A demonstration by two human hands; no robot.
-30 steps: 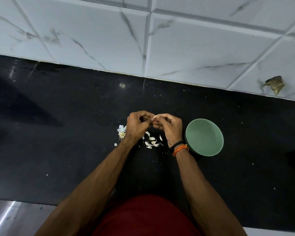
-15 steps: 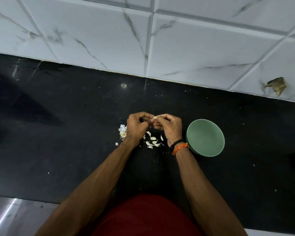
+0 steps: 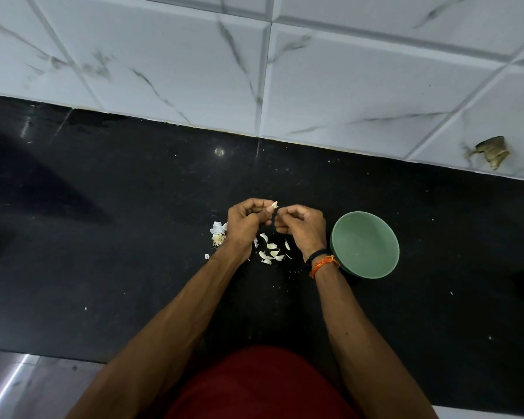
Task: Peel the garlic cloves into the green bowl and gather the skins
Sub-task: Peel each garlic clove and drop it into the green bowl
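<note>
Garlic clove (image 3: 274, 204) pinched at the fingertips of the left hand (image 3: 245, 225), raised above the desk (image 3: 103, 237) near its middle, pale tip poking out toward the right hand (image 3: 300, 226). Held high and between both hands, likely so the skin can be picked off where the eyes can follow it. Right hand close alongside, fingers curled inward with thumb and forefinger drawn together just beside the clove; whether a shred of skin sits in that pinch cannot be told at this size.

Directly beneath, loose skins (image 3: 270, 252) scattered on the dark desk, dropped straight down from the work and not yet gathered. Left of the left wrist, a small heap of garlic remains (image 3: 218, 232), papery white with a rooty base, parked within easy reach for the next clove.

Green bowl (image 3: 365, 244) just right of the right wrist, toward the desk's right side, no clove visible inside. Placed on the peeling hand's side, presumably for a short drop once the clove is bare. White marbled tile wall (image 3: 315, 71) along the desk's far edge.
</note>
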